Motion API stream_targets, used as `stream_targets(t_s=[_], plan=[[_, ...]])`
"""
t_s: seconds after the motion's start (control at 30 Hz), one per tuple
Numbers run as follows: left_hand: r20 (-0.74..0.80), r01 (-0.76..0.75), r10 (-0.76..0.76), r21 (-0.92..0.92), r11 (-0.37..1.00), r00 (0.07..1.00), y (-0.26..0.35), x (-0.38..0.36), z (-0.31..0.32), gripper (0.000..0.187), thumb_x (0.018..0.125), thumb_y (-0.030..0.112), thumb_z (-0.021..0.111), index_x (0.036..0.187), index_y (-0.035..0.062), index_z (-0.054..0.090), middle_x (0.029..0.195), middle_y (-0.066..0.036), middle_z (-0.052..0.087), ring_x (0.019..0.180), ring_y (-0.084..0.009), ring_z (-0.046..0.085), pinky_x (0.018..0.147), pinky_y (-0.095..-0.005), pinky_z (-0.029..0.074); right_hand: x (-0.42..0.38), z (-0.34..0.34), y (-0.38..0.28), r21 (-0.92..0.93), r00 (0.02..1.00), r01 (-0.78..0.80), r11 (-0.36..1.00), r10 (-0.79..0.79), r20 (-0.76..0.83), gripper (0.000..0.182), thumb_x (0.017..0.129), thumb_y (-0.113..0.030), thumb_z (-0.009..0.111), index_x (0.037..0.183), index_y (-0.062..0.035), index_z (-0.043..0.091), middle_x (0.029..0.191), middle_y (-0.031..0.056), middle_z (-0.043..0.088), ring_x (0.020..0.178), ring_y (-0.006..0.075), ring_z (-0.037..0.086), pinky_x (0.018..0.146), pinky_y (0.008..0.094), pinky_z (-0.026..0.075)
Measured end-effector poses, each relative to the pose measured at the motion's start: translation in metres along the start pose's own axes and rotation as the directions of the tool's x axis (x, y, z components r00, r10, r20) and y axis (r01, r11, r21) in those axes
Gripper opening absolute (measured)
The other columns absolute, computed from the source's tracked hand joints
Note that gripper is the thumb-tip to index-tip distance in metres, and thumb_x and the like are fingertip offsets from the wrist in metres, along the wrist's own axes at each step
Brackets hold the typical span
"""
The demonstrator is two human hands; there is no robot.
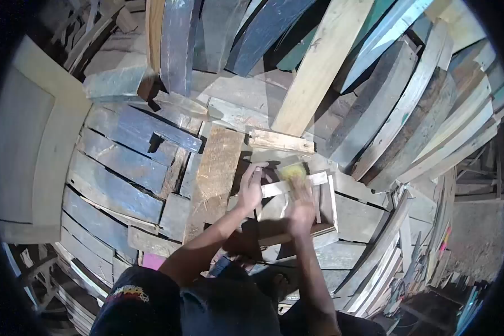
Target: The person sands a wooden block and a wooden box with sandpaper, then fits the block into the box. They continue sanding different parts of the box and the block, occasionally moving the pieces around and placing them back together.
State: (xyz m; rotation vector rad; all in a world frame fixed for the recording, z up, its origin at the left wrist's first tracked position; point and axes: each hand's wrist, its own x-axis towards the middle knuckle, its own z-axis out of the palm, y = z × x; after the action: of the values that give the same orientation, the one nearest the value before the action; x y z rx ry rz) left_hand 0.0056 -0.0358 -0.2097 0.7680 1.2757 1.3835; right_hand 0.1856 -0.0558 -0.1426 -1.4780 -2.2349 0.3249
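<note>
A shallow open wooden box with pale walls sits in front of me on the planks. At its far left corner, my left hand grips the end of the far wall, with some fingers hidden behind it. Above that same wall, my right hand is smeared by motion. Its fingers press on a yellowish, pad-like piece, which is too blurred to name exactly. Part of the box's inside is covered by my right hand and forearm.
A brown board lies left of the box, and a short pale block lies beyond it. Long planks stand leaning at the back and right. A panelled door-like piece stands at left. Weathered boards form the work surface, with gaps between them.
</note>
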Motion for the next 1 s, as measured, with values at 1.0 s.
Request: stream_targets(t_s=[1.0], plan=[[0.000, 0.020, -0.020, 0.008, 1.000, 1.000, 0.000, 0.003, 0.000, 0.045, 0.121, 0.025, 0.035, 0.137, -0.0029, 0.067, 0.109, -0.011, 0.071, 0.107, -0.0198, 0.064, 0.106, -0.0364, 0.047, 0.014, -0.018, -0.001, -0.076, 0.975, 0.176, 0.981, -0.163, 0.147, 0.062, 0.093, 0.002, 0.054, 0.154, -0.0085, 0.064, 0.162, 0.0132, 0.061, 0.155, 0.0305, 0.052, 0.130, 0.0484, 0.040]])
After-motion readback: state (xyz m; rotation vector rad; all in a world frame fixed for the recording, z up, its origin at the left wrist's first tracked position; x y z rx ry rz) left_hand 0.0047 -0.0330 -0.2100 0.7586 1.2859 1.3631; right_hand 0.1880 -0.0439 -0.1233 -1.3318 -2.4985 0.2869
